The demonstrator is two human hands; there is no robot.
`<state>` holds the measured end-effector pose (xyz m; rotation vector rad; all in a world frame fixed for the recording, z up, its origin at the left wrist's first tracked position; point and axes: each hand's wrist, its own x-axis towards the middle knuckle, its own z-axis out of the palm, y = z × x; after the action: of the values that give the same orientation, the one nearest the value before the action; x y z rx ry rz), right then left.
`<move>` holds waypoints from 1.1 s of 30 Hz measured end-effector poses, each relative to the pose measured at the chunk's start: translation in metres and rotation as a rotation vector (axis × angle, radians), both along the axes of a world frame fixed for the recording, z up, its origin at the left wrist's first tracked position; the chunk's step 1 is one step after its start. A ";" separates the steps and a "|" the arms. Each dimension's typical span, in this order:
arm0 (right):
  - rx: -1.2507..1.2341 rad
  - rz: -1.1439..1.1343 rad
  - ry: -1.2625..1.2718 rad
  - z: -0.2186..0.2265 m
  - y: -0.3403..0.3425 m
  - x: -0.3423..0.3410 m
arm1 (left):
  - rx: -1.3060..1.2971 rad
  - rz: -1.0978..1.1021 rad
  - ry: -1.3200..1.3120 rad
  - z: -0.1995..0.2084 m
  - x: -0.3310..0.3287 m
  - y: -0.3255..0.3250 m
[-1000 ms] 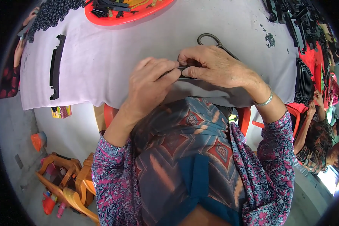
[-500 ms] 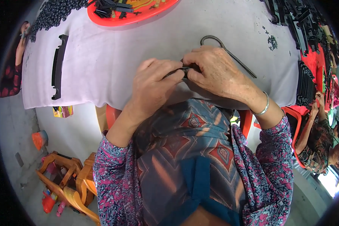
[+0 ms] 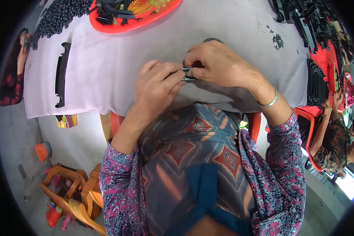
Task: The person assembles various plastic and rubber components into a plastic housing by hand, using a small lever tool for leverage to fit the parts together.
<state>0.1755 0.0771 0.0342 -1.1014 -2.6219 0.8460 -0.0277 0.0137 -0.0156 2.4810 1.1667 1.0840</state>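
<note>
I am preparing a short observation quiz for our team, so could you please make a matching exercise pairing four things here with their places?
Column one
1. Red oval plastic tray
2. Long black notched strip
3. Silver-coloured bracelet
4. Dark, bright-edged piece, mostly hidden

Column two
A. Around the right wrist
B. Held between the left hand and the right hand
C. Cut off by the picture's top edge
D. On the pale cloth, left of both hands

Pairs: 1-C, 2-D, 3-A, 4-B
</note>
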 end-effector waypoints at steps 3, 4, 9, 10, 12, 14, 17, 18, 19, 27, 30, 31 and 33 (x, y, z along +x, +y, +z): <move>-0.159 -0.176 0.156 0.003 0.004 0.018 | 0.012 0.021 0.002 -0.002 0.001 -0.002; -0.252 -0.326 0.264 0.003 0.007 0.024 | 0.013 0.028 0.003 -0.002 0.000 -0.002; -0.059 -0.399 -0.004 0.003 0.015 0.048 | 0.015 0.030 -0.017 0.009 -0.005 0.000; -0.005 -0.389 -0.028 0.002 0.013 0.050 | 0.009 0.030 -0.030 0.009 -0.006 0.001; 0.046 -0.377 -0.050 -0.002 0.012 0.052 | -0.003 0.033 -0.044 0.007 -0.007 0.002; 0.132 -0.336 -0.041 -0.007 0.014 0.054 | -0.017 0.039 -0.055 0.004 -0.008 0.001; -0.027 -0.386 -0.051 -0.002 0.017 0.061 | -0.025 0.041 -0.110 0.002 -0.006 0.001; -0.028 -0.381 -0.050 -0.001 0.017 0.061 | -0.045 0.054 -0.090 0.003 -0.004 0.002; -0.055 -0.403 -0.069 0.000 0.015 0.060 | -0.066 0.066 -0.071 0.004 -0.004 0.002; -0.113 -0.437 -0.017 0.000 0.009 0.060 | -0.049 0.036 -0.039 0.000 -0.003 0.003; -0.171 -0.492 -0.027 0.000 0.010 0.065 | -0.067 0.035 -0.040 0.000 -0.002 0.003; -0.315 -0.466 0.128 -0.007 0.012 0.073 | -0.071 0.038 -0.038 0.000 -0.003 0.003; -0.459 -0.436 0.282 -0.010 0.013 0.082 | -0.066 0.040 -0.030 0.000 -0.003 0.003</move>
<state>0.2579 0.0901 0.0240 -1.4585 -1.9004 1.4052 -0.0307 0.0163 -0.0156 2.3933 1.2284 1.0711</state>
